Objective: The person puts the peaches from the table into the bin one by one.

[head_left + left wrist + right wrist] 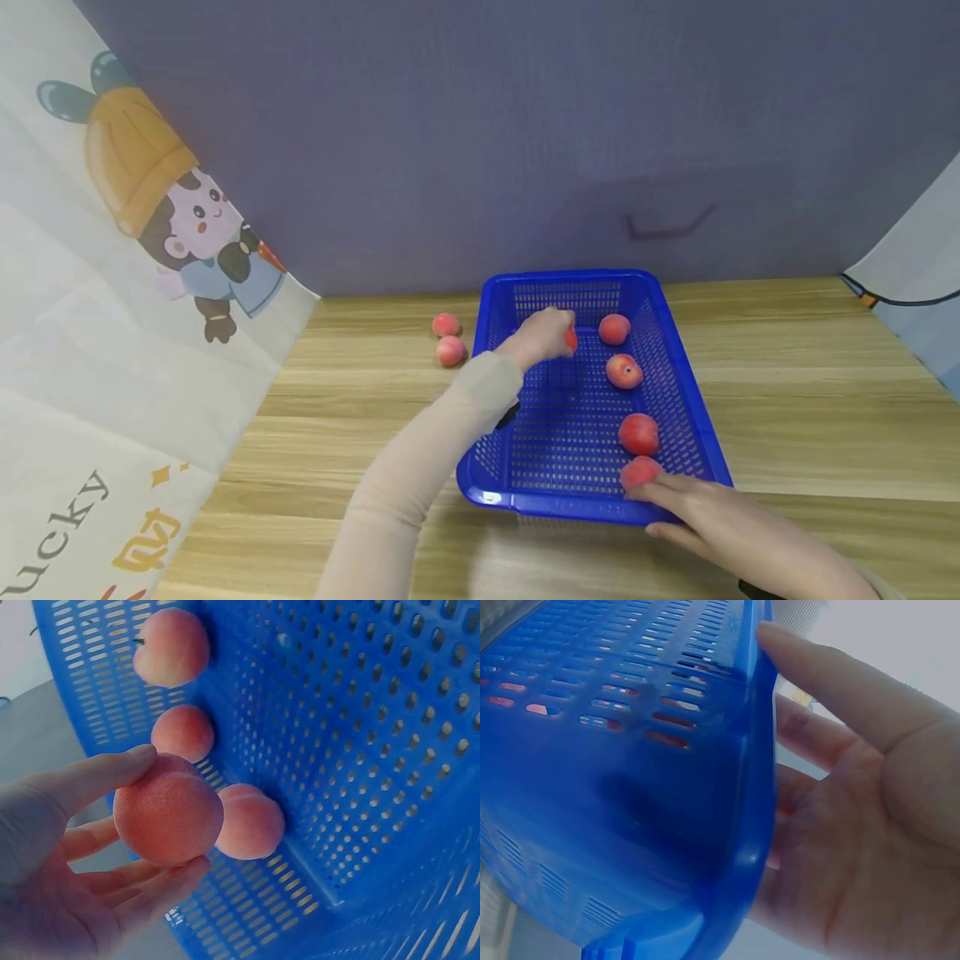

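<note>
My left hand [542, 335] reaches over the blue plastic basket [480, 493] and holds a peach [169, 810] between thumb and fingers. In the left wrist view the held peach hangs in front of other peaches in the basket. My right hand [701, 510] is at the basket's near right corner, its thumb outside the rim and its fingers over the inside. Close to those fingers lies a red peach [640, 472]; whether they touch it I cannot tell. Further peaches line the basket's right side: one [639, 434], another [624, 371] and a far one [614, 329].
Two peaches, one [446, 325] behind the other [451, 351], lie on the wooden table [360, 417] left of the basket. A grey-blue panel [450, 150] rises behind the basket. A printed white sheet [90, 350] borders the left, and a black cable [915, 302] lies far right.
</note>
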Demonstrator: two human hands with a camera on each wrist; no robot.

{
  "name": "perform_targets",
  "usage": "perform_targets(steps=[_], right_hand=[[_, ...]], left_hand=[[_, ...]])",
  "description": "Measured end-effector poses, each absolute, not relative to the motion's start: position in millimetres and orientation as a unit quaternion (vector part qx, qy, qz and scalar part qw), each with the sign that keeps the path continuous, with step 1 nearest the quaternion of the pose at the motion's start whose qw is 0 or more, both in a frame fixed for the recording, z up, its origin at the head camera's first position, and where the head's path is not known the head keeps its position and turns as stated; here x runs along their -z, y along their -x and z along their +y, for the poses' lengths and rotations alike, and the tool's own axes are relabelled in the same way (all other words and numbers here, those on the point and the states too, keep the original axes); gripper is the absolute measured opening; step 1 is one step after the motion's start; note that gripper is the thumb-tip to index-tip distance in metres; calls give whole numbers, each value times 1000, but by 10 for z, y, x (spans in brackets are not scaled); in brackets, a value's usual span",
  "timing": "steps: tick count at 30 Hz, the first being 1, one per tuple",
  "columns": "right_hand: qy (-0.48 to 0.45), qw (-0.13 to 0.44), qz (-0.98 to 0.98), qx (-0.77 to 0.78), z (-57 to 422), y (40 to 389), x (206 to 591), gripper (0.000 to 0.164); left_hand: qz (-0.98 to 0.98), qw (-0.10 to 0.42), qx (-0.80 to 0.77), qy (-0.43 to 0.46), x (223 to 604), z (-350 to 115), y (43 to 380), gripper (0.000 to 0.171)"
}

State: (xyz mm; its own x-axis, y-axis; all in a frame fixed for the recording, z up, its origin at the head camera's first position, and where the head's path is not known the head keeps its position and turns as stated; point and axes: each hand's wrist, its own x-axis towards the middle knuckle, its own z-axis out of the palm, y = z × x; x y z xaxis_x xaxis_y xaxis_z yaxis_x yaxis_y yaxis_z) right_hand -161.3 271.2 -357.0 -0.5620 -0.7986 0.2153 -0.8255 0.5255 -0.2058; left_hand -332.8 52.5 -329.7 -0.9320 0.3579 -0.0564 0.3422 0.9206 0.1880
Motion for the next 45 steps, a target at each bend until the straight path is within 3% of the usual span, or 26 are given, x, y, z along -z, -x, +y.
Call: perform_targets(steps=[8, 20, 26, 39, 45], right_hand=[[-465, 46, -873, -142, 2716, 1616, 3577, 29], [-458, 21, -878, -136, 2713, 1617, 3564, 30], [-454, 5, -880, -139, 2713, 1617, 3559, 30], [-460, 29, -876, -141, 2717, 1613, 3573, 30], [-464, 42, -874, -143, 2714, 1611, 3565, 29]], left_hand=[[982, 59, -53, -169, 3421, 582, 3338, 37], [986, 56, -22, -158, 3550, 608, 3367, 36], [985, 53, 2, -163, 3598, 641, 3380, 46], [984, 76, 5, -159, 3626, 679, 3367, 60], [985, 77, -4, -156, 3642, 669, 3369, 58]])
